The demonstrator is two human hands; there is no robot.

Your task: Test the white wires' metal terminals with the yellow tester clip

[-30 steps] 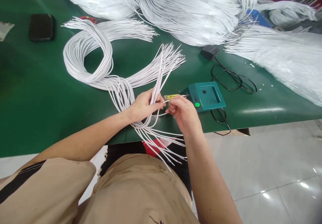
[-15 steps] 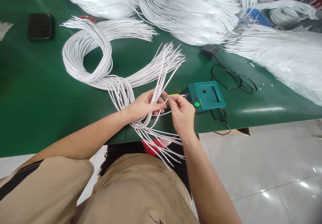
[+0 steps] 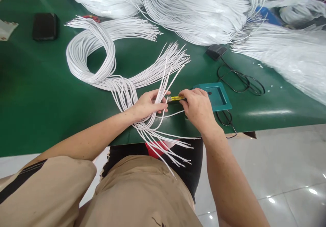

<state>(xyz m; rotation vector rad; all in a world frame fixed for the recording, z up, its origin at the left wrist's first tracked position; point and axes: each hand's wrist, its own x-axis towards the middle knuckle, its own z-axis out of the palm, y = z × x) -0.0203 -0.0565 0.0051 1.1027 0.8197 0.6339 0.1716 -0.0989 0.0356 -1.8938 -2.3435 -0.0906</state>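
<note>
My left hand is closed around a bunch of thin white cables, whose ends stick up past the fingers and hang down below the wrist. My right hand is closed, with thumb and forefinger around the right end of a small yellow tool. That tool has a grey end near my left fingertips; its exact kind I cannot make out. Part of a teal box with a recessed top is covered by my right hand. One white cable runs from the bunch toward the underside of that hand.
A looped bundle of white cables lies on the green table. Large heaps of cables fill the back. A black adapter with a black cord lies right; a black case is at the left.
My right hand has moved right, from beside my left fingertips onto the yellow tool's right end and over part of the teal box. My left hand still holds the cables.
</note>
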